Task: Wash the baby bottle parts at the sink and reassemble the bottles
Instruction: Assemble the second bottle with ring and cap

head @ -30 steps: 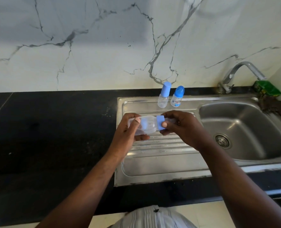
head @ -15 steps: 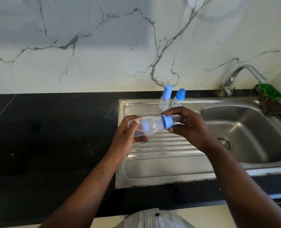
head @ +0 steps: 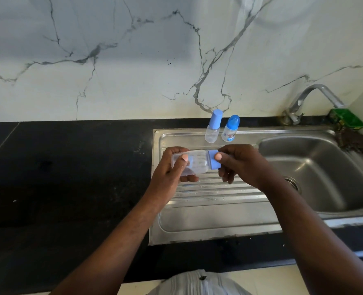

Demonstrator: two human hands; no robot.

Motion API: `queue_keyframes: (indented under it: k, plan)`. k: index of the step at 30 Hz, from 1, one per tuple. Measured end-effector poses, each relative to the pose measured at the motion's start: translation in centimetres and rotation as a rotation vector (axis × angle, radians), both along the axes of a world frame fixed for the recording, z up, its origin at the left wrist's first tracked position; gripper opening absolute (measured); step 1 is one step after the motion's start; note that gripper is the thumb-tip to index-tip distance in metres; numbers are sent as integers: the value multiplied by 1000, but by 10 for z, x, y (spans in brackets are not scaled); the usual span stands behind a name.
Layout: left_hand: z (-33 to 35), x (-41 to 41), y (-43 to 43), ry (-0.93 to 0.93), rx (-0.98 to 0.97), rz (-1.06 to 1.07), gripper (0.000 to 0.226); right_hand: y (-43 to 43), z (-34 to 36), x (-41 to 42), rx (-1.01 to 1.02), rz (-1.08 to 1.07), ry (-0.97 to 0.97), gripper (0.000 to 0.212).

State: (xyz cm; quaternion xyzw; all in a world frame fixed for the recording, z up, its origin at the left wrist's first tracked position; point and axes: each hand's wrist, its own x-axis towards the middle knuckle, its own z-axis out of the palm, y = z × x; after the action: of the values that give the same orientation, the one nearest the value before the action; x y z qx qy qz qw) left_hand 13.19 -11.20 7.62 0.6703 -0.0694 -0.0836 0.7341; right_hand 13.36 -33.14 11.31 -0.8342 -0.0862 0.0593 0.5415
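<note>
A clear baby bottle lies sideways in the air above the steel drainboard. My left hand grips its body, thumb on top. My right hand pinches the blue collar at the bottle's neck between thumb and fingers; whatever sits beyond the collar is hidden in that palm. Two more bottles stand upright at the drainboard's back edge: one with a tall light-blue cap and one with a rounded darker blue cap.
The sink basin with its drain lies to the right, a steel tap behind it. A green scrub pad and a dark cloth sit at the far right corner. Black countertop extends left; marble wall behind.
My right hand has shifted its grip round the blue collar, thumb now on its near face. The bottle stays sideways over the drainboard; the left hand keeps its hold.
</note>
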Motion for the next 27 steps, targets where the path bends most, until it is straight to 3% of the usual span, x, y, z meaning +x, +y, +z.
queue_keyframes:
  k: [5,8,11,15,18,21,23,27]
  plan:
    - [-7,4,-5,85,-58,30,38,0,-2,2,141,-12,34,45]
    - [-8,8,-6,87,-35,26,31,-6,-5,3,3,3,-122,53]
    - [-6,10,-7,26,-9,-11,42,-5,-4,5,-33,-18,-91,28]
    - [-6,8,-13,1,5,-67,35,-7,3,7,-9,-125,33,64]
    - [-6,7,-20,67,-19,-27,36,-19,6,10,89,-32,69,40]
    - [-6,10,-23,124,-61,1,36,-28,-2,11,-138,6,-103,50]
    - [-7,11,-27,100,-47,-19,42,-28,-2,9,-201,-18,-182,44]
    - [-8,12,-31,8,-4,-54,33,-36,-3,11,-204,44,-115,29]
